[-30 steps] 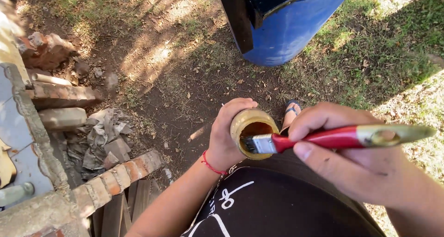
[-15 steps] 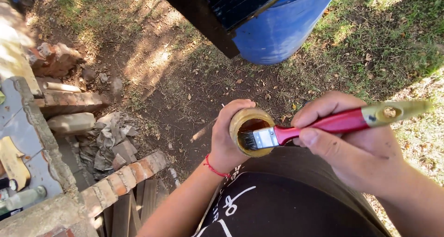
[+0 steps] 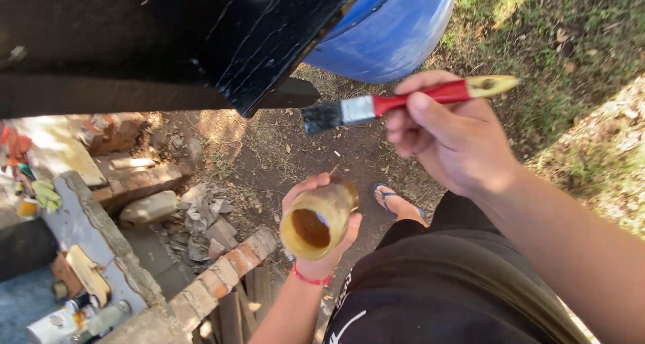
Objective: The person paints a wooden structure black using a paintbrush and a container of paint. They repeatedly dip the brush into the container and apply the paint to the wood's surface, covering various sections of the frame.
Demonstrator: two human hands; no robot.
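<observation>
Right hand [image 3: 457, 139] upper right of centre, fingers closed round the red handle of a paintbrush [image 3: 403, 103]; brush lies near level, dark wet bristles pointing left, tip just below the edge of a black painted panel [image 3: 201, 35] that fills the upper left; bristles not touching the panel as far as I can tell; left hand [image 3: 321, 231] lower centre, fingers wrapped round a yellowish jar [image 3: 317, 220], tilted so its open mouth faces the camera, dark brown inside; red band on that wrist; jar well below the brush, apart from it; blue barrel [image 3: 390, 35] at top centre behind the panel; brick rubble [image 3: 201, 216] and a low brick edge at lower left; sandalled foot [image 3: 393, 199] on bare dirt just right of the jar; grass at right.
</observation>
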